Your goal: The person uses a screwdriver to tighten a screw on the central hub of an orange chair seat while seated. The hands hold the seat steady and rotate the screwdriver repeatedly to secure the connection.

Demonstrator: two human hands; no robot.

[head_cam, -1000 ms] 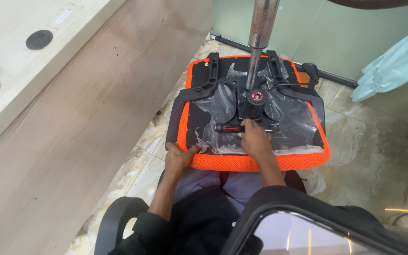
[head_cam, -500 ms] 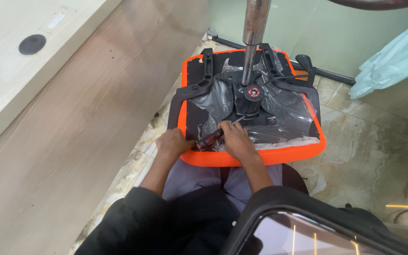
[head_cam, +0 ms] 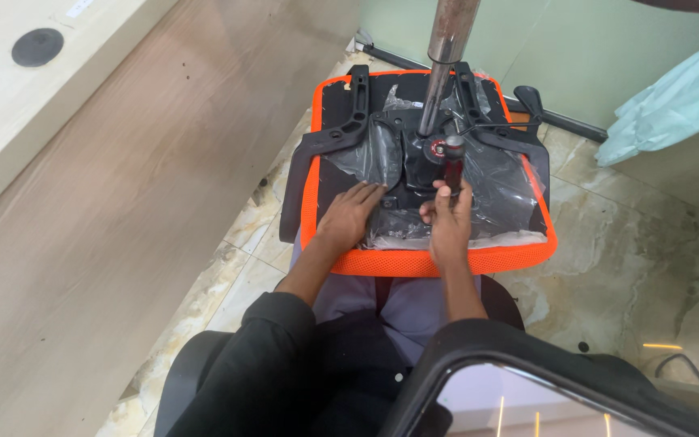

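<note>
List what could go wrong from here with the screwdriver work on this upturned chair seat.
1. The orange seat rests on the person's lap, not a firm surface; pushing with the screwdriver may tip it.
2. The left hand lies flat on the underside close to the tool; a slip could hit its fingers.
3. Loose plastic wrap lies around the black mechanism plate and might snag the tip or hide the screw from the right hand.
</note>
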